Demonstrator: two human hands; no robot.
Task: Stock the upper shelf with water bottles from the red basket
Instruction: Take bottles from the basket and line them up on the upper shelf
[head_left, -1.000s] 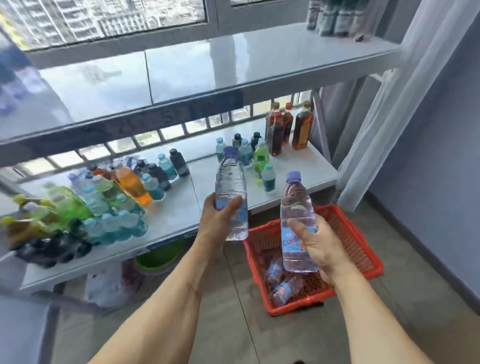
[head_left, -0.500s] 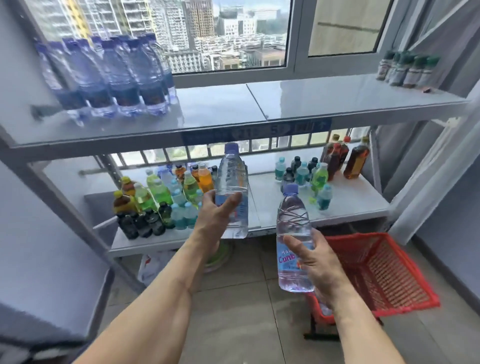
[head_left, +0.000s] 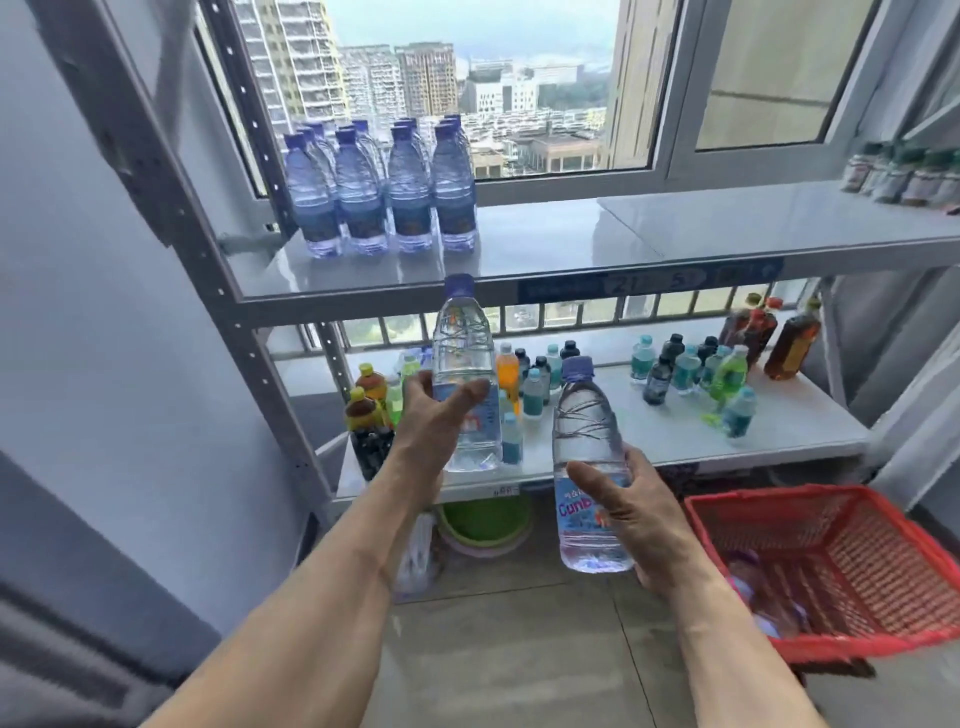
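Fingers (head_left: 470, 395) of the left hand (head_left: 434, 431) curl round an upright water bottle (head_left: 464, 374), held just below the front edge of the upper shelf (head_left: 649, 244). Right hand (head_left: 631, 514) grips a second bottle (head_left: 589, 467), lower and nearer the red basket (head_left: 831, 566) on the floor, where more bottles lie. On the shelf's left end stands a cluster of stocked bottles (head_left: 382, 192). Assorted drinks (head_left: 685, 369) crowd the lower shelf.

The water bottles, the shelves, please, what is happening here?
A person is stocking water. The left hand grips one water bottle raised toward the upper shelf, where a group of water bottles already stands. The right hand holds a second bottle lower, beside the red basket.
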